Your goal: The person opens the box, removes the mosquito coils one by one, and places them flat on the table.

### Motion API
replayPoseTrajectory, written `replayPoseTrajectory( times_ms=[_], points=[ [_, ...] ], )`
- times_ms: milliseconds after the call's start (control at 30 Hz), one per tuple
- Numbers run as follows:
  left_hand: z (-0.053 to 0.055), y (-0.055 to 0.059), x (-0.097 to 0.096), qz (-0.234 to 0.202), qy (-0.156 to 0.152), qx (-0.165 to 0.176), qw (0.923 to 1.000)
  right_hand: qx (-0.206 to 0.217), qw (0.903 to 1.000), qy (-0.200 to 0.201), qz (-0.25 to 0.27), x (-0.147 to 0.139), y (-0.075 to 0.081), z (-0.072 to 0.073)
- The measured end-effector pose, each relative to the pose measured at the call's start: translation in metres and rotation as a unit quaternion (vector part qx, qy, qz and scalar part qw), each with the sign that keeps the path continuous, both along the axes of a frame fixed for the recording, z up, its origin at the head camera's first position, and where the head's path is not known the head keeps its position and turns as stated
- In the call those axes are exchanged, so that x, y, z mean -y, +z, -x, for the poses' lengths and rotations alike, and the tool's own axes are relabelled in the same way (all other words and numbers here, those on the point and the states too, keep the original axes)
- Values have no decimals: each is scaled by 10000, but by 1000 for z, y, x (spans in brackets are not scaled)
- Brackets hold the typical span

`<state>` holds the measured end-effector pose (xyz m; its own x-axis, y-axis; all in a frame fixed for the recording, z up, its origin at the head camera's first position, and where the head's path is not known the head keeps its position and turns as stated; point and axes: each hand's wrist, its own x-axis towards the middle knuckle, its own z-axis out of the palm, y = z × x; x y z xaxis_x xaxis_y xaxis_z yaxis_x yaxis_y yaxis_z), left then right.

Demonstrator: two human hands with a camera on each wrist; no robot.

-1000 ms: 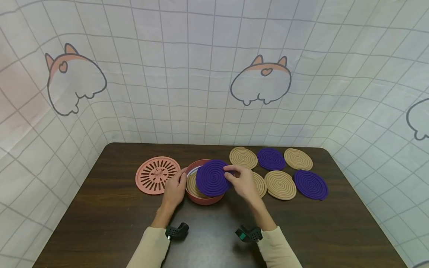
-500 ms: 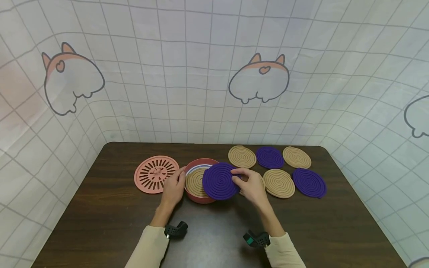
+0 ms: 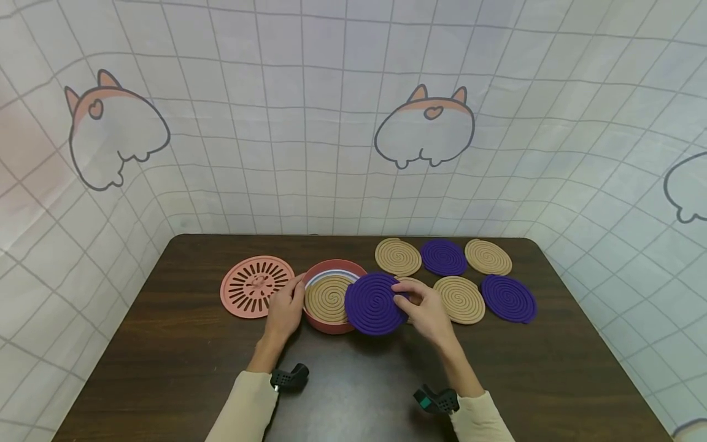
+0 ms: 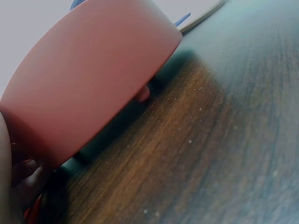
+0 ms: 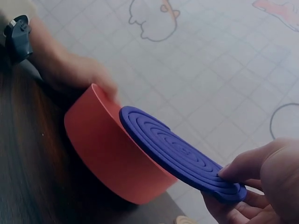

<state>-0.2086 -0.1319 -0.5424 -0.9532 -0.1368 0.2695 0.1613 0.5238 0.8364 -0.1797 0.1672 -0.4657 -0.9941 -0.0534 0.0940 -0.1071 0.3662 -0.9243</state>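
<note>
My left hand (image 3: pixel 285 309) grips the left side of a round red mosquito coil holder (image 3: pixel 328 329), which has no lid on. Inside it a tan mosquito coil (image 3: pixel 327 299) lies flat, with a white-and-blue ring showing behind it. Small feet show under the holder's wall (image 4: pixel 93 74) in the left wrist view. Between thumb and fingers, my right hand (image 3: pixel 428 309) pinches the right edge of a purple mosquito coil (image 3: pixel 374 305). This coil is tilted, and its left part overlaps the holder's right rim in the head view.
A pink slotted lid (image 3: pixel 257 286) lies on the dark wood table (image 3: pixel 166 356), left of the holder. Tan coils (image 3: pixel 459 300) and purple coils (image 3: pixel 508 299) lie in two rows at the right; one tan coil is partly hidden behind my right hand. A grid-patterned curtain (image 3: pixel 309 153) surrounds the table's back.
My right hand has moved right and slightly toward me with the purple coil, uncovering more of the tan coil in the holder. My left hand keeps its grip on the holder.
</note>
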Motion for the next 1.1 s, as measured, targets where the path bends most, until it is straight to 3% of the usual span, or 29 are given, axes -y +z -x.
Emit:
replayPoseTrajectory(
  times_ms=[167, 367, 1100],
  points=[
    [0, 1, 0, -9, 28, -4, 10000, 100, 9999, -67, 2, -9, 0, -4],
    [0, 2, 0, -12, 16, -5, 10000, -149, 9996, -174, -186, -20, -1, -9],
    [-1, 1, 0, -50, -49, -18, 10000, -450, 9987, -85, -229, -54, -27, -41]
  ],
)
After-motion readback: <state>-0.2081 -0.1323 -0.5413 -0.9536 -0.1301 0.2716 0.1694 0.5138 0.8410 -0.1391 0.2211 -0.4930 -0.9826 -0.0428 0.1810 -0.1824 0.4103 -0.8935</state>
